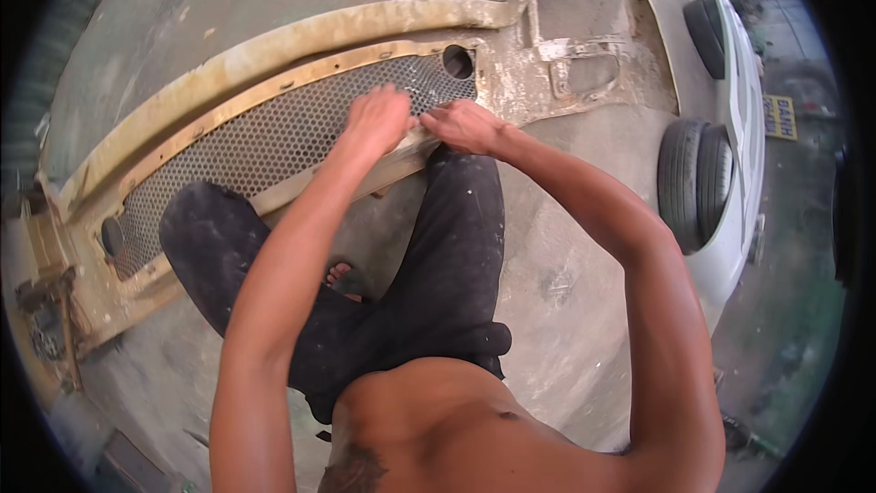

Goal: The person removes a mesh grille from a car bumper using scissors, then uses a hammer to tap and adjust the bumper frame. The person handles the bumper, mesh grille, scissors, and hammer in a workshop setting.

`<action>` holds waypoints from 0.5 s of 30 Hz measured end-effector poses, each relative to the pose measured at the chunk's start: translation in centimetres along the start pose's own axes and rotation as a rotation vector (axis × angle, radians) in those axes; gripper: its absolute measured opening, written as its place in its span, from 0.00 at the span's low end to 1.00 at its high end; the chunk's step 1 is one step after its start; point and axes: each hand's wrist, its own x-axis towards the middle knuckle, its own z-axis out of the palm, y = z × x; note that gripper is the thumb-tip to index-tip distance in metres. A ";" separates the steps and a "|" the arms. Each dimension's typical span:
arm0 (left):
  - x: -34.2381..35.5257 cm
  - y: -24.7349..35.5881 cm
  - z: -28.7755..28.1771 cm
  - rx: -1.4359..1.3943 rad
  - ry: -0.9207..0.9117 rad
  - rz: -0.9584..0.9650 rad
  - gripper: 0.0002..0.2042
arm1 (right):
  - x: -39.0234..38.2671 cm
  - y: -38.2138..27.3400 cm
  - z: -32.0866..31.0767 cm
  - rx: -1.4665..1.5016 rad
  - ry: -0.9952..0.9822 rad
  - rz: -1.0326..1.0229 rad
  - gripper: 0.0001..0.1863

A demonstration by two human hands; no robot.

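A large, worn, beige bumper-like panel lies in front of me, with a dark honeycomb mesh set in its long opening. Over the right part of the mesh, my left hand has its fingers bent and closed. Close beside it, my right hand reaches in from the right, its fingers pinched together near the mesh's lower edge. Whatever is between the fingers of either hand is too small or hidden to make out. A round hole in the panel sits just above my right hand.
My knees in dark trousers press close to the panel. Tyres stand at the right by a white curved body part, with a yellow plate beyond. Clutter sits at the left edge around a wooden block. The floor is concrete.
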 end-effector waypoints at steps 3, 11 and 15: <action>1.9 0.2 1.8 0.113 0.109 -0.011 0.22 | 0.3 -0.1 0.0 0.089 0.068 0.018 0.07; 4.3 -0.6 1.8 0.014 -0.101 -0.080 0.22 | 0.1 1.2 0.7 0.148 0.005 -0.038 0.07; 4.7 -0.9 1.8 -0.009 -0.069 -0.051 0.17 | -0.2 1.9 0.6 0.154 -0.010 -0.089 0.08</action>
